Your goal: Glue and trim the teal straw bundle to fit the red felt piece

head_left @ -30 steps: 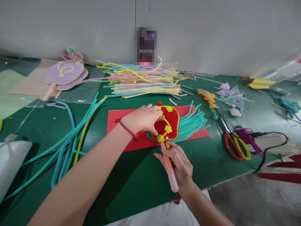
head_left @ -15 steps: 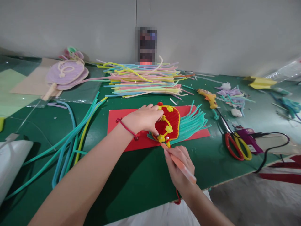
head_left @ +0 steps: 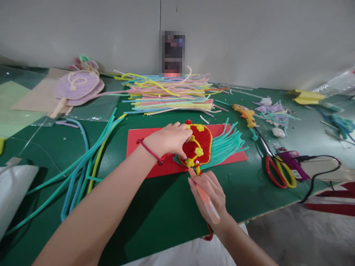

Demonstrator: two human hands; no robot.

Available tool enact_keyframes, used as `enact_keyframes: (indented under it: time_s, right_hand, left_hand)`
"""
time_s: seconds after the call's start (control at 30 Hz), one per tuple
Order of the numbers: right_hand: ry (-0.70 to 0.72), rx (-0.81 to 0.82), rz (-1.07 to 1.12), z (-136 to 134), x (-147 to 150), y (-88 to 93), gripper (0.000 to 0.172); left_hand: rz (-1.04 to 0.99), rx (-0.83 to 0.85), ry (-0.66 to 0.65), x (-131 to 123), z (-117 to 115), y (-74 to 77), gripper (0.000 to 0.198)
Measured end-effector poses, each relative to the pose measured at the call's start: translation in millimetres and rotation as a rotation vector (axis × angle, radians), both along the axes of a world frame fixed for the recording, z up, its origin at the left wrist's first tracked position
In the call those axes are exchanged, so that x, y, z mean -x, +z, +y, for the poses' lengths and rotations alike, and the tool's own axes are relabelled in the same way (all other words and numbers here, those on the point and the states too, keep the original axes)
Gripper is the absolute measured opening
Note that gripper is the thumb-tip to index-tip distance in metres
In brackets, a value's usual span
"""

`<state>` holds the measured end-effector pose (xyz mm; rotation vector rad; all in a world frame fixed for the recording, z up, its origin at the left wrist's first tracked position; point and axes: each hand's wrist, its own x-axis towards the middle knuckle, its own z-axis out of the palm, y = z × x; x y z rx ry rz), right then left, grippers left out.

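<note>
My left hand presses on a red fuzzy panel, its fingers curved over the left side. Yellow edging and small yellow flower beads decorate the panel. Teal chenille stems fan out from beneath it to the right. A red card lies under all of these. In my right hand is an orange pen-shaped tool with a clear rear end. Its tip meets the panel's lower edge, close to a flower bead and a short red-and-yellow piece with a pearl-like bead.
Behind the card lies a bundle of coloured chenille stems. To the right are a yellow glue gun, scissors and a purple power strip with a black cable. Loose stems and a lilac fan occupy the left.
The tool's rear end has swung left and down, and my right hand has turned slightly with it. My left hand and the panel look unmoved.
</note>
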<state>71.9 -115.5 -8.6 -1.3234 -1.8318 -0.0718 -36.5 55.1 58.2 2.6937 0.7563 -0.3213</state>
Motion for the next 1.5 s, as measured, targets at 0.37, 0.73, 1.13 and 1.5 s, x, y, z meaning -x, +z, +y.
enact_keyframes:
  time_s: [0.37, 0.73, 1.13, 1.5]
  right_hand:
    - [0.039, 0.016, 0.038, -1.2, 2.0, 2.8, 0.016]
    - [-0.367, 0.105, 0.488, 1.9, -57.4, 3.6, 0.017]
    - [-0.223, 0.276, 0.475, 13.2, -56.5, 0.2, 0.027]
    - [-0.325, 0.314, 0.459, 15.2, -57.9, 4.7, 0.028]
  left_hand:
    - [-0.013, 0.021, 0.018, 0.7, -1.1, 0.9, 0.041]
    - [0.005, 0.133, 0.106, 1.3, -4.5, 11.7, 0.034]
    - [0.031, -0.146, 0.251, -22.2, -31.1, 3.0, 0.062]
    - [0.059, -0.167, 0.239, -22.8, -29.5, 1.9, 0.059]
